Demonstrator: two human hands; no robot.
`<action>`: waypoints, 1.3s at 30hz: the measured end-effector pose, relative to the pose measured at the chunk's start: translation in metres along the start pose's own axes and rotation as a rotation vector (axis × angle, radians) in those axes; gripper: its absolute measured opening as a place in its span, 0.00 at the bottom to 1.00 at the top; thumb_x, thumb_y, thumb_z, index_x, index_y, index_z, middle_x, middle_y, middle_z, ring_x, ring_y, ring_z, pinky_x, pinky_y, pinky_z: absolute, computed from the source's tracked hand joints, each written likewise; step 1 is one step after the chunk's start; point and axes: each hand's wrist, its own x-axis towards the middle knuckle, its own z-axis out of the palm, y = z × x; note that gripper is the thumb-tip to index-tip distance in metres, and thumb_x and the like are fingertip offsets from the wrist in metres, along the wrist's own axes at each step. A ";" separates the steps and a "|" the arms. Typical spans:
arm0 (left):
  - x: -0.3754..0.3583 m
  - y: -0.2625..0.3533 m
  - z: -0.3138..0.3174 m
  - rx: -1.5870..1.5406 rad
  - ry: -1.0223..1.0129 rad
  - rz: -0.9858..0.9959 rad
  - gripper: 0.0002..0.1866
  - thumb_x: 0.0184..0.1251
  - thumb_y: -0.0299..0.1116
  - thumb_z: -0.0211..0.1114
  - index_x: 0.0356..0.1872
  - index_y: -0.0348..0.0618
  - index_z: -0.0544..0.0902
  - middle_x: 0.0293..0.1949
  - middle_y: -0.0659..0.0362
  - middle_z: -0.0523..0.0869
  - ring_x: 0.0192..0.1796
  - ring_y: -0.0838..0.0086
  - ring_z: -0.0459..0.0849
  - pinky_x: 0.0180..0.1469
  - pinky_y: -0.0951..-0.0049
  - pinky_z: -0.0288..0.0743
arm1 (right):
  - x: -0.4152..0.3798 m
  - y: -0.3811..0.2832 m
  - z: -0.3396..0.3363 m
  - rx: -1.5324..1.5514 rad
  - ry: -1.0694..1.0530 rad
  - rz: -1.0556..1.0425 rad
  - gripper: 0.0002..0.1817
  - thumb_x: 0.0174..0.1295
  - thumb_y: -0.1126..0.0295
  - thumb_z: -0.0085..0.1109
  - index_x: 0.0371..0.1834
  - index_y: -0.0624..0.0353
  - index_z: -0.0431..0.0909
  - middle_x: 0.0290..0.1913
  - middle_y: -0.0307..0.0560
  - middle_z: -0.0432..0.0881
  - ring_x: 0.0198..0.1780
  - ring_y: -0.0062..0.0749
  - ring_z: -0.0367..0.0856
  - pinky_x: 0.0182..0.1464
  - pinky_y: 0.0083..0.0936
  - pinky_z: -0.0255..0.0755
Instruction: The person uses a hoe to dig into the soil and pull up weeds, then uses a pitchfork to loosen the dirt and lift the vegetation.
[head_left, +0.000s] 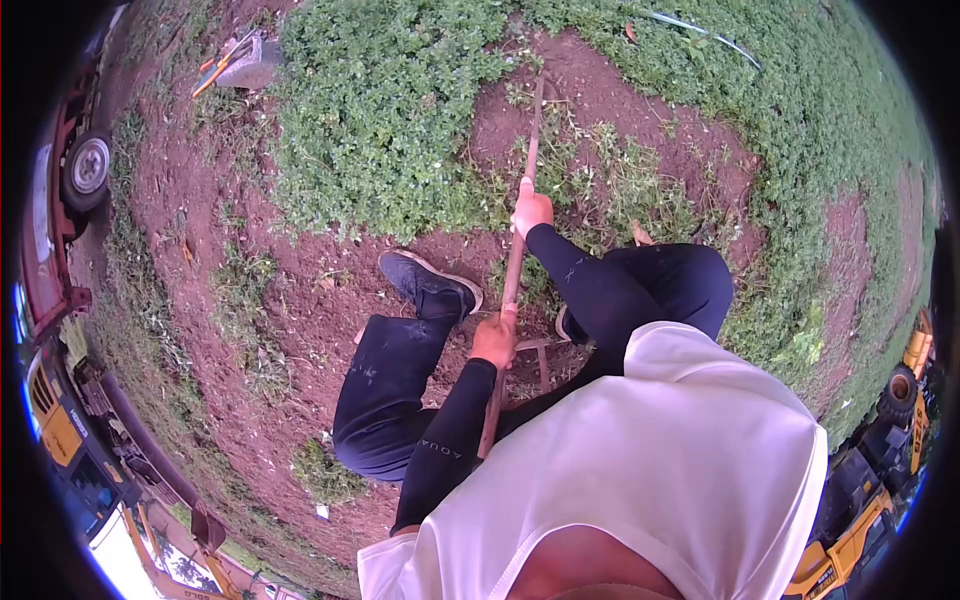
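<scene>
A long wooden tool handle [514,270] runs from near my body out to the bare soil, its far end low among the plants and its working head not plainly visible. My right hand [532,208] is wrapped around it farther forward. Nearer my body, my left hand [492,340] grips the same handle. Loosened soil [610,95] and uprooted weeds [630,185] lie around the far stretch. Between my legs, close to my left hand, there is a small T-shaped piece [541,352], partly hidden by my clothes.
Dense green plants [380,120] grow ahead and along the right. A grey block [252,65] with orange-handled tools is at the upper left. A pale hose [705,33] crosses the plants. Vehicles, including a yellow machine [62,425], stand at the edges.
</scene>
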 end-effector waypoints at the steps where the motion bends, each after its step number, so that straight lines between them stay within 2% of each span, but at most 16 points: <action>1: 0.001 -0.006 0.001 0.101 0.055 0.112 0.34 0.78 0.58 0.46 0.37 0.31 0.81 0.26 0.39 0.83 0.33 0.44 0.84 0.41 0.50 0.77 | -0.014 -0.012 -0.007 0.127 -0.014 0.033 0.35 0.71 0.40 0.47 0.21 0.63 0.74 0.17 0.49 0.75 0.18 0.39 0.79 0.21 0.38 0.73; 3: 0.010 -0.006 0.001 0.210 0.104 0.230 0.34 0.78 0.59 0.46 0.38 0.30 0.81 0.27 0.39 0.83 0.35 0.44 0.84 0.43 0.51 0.77 | -0.019 -0.034 -0.016 0.261 -0.018 0.067 0.33 0.71 0.41 0.49 0.20 0.61 0.73 0.17 0.47 0.74 0.16 0.37 0.77 0.20 0.37 0.73; 5: 0.029 0.013 0.000 0.229 0.162 0.463 0.29 0.78 0.58 0.50 0.30 0.39 0.76 0.17 0.61 0.74 0.16 0.74 0.73 0.18 0.68 0.67 | -0.004 -0.056 -0.022 0.363 -0.021 0.001 0.36 0.71 0.41 0.46 0.19 0.66 0.77 0.17 0.51 0.78 0.19 0.40 0.82 0.23 0.40 0.75; 10: 0.054 0.106 0.001 -0.403 -0.235 0.121 0.25 0.76 0.58 0.51 0.28 0.47 0.69 0.16 0.65 0.68 0.14 0.77 0.66 0.15 0.69 0.64 | 0.041 -0.141 -0.042 -0.033 0.059 -0.224 0.39 0.72 0.41 0.38 0.25 0.70 0.82 0.21 0.57 0.82 0.25 0.47 0.86 0.33 0.42 0.78; 15: 0.038 0.056 0.010 -0.399 -0.239 -0.106 0.23 0.76 0.57 0.51 0.28 0.49 0.68 0.17 0.67 0.65 0.13 0.78 0.62 0.14 0.71 0.60 | 0.028 -0.063 -0.022 -0.360 0.193 -0.183 0.42 0.71 0.37 0.37 0.25 0.69 0.83 0.22 0.58 0.84 0.33 0.51 0.88 0.42 0.44 0.77; 19: 0.065 -0.045 0.029 -0.115 -0.106 0.139 0.23 0.78 0.56 0.50 0.30 0.47 0.71 0.16 0.65 0.68 0.13 0.77 0.66 0.14 0.69 0.64 | 0.016 -0.006 -0.021 -0.155 0.100 -0.094 0.38 0.70 0.38 0.46 0.19 0.64 0.77 0.19 0.52 0.79 0.20 0.41 0.82 0.27 0.40 0.75; 21: 0.026 -0.018 0.012 -0.082 -0.072 0.119 0.25 0.78 0.56 0.50 0.31 0.44 0.73 0.17 0.64 0.71 0.14 0.76 0.70 0.15 0.71 0.65 | -0.011 -0.021 -0.025 0.252 -0.008 0.045 0.32 0.71 0.41 0.49 0.20 0.59 0.73 0.17 0.45 0.75 0.17 0.35 0.77 0.21 0.36 0.72; 23: 0.025 -0.025 -0.002 0.225 0.188 0.501 0.26 0.79 0.55 0.50 0.31 0.42 0.75 0.17 0.64 0.72 0.15 0.76 0.71 0.17 0.72 0.64 | -0.032 -0.040 -0.024 0.469 -0.037 0.060 0.29 0.71 0.41 0.50 0.24 0.56 0.71 0.18 0.41 0.71 0.18 0.32 0.74 0.20 0.34 0.70; 25: 0.010 -0.014 -0.026 0.157 0.143 0.293 0.32 0.78 0.58 0.48 0.35 0.32 0.80 0.31 0.34 0.82 0.41 0.36 0.82 0.43 0.47 0.74 | -0.038 -0.052 -0.015 0.542 -0.112 0.033 0.27 0.73 0.43 0.46 0.29 0.57 0.71 0.21 0.41 0.72 0.19 0.31 0.72 0.24 0.31 0.70; 27: -0.021 -0.010 -0.046 0.280 0.221 0.367 0.31 0.78 0.57 0.49 0.34 0.31 0.79 0.30 0.35 0.82 0.40 0.38 0.83 0.42 0.48 0.74 | -0.022 -0.061 0.009 0.687 -0.139 0.147 0.29 0.74 0.44 0.43 0.29 0.61 0.74 0.19 0.45 0.74 0.18 0.36 0.76 0.22 0.35 0.73; 29: -0.033 -0.044 -0.050 0.071 0.173 0.212 0.30 0.78 0.54 0.51 0.33 0.31 0.79 0.30 0.36 0.83 0.40 0.39 0.83 0.42 0.49 0.74 | -0.015 -0.034 0.054 0.314 -0.035 0.067 0.33 0.75 0.43 0.40 0.32 0.66 0.78 0.24 0.52 0.81 0.22 0.42 0.83 0.27 0.40 0.77; 30: -0.075 -0.026 -0.052 -0.118 0.077 -0.092 0.28 0.78 0.52 0.52 0.33 0.31 0.79 0.28 0.37 0.83 0.37 0.38 0.82 0.40 0.49 0.75 | -0.037 -0.016 0.066 0.117 -0.024 0.099 0.35 0.75 0.42 0.38 0.33 0.67 0.81 0.26 0.57 0.83 0.25 0.45 0.85 0.32 0.42 0.78; 31: -0.061 -0.100 -0.045 0.084 0.184 0.152 0.27 0.78 0.51 0.54 0.32 0.31 0.79 0.24 0.41 0.82 0.31 0.45 0.83 0.37 0.52 0.75 | -0.068 0.001 0.073 -0.082 -0.023 0.125 0.37 0.75 0.42 0.36 0.35 0.69 0.83 0.29 0.61 0.85 0.29 0.49 0.88 0.36 0.44 0.80; 34: -0.143 -0.092 -0.036 -0.128 0.044 -0.274 0.26 0.77 0.50 0.57 0.31 0.31 0.78 0.19 0.51 0.78 0.25 0.67 0.81 0.32 0.59 0.74 | -0.131 0.050 0.054 -0.399 -0.027 0.087 0.38 0.75 0.43 0.34 0.34 0.69 0.85 0.30 0.63 0.86 0.33 0.52 0.89 0.41 0.44 0.81; 37: -0.177 -0.133 -0.031 0.107 0.138 0.062 0.27 0.77 0.50 0.57 0.30 0.31 0.77 0.19 0.52 0.78 0.24 0.68 0.78 0.31 0.61 0.72 | -0.175 0.090 0.044 -0.481 -0.030 0.098 0.39 0.75 0.43 0.35 0.34 0.70 0.85 0.29 0.64 0.86 0.33 0.52 0.89 0.39 0.44 0.81; 39: -0.195 -0.145 -0.035 0.067 0.069 0.052 0.26 0.77 0.50 0.58 0.32 0.30 0.79 0.22 0.50 0.80 0.27 0.68 0.79 0.34 0.64 0.73 | -0.215 0.072 0.027 -0.356 -0.084 0.269 0.40 0.74 0.42 0.35 0.31 0.70 0.84 0.28 0.64 0.85 0.34 0.52 0.89 0.40 0.45 0.81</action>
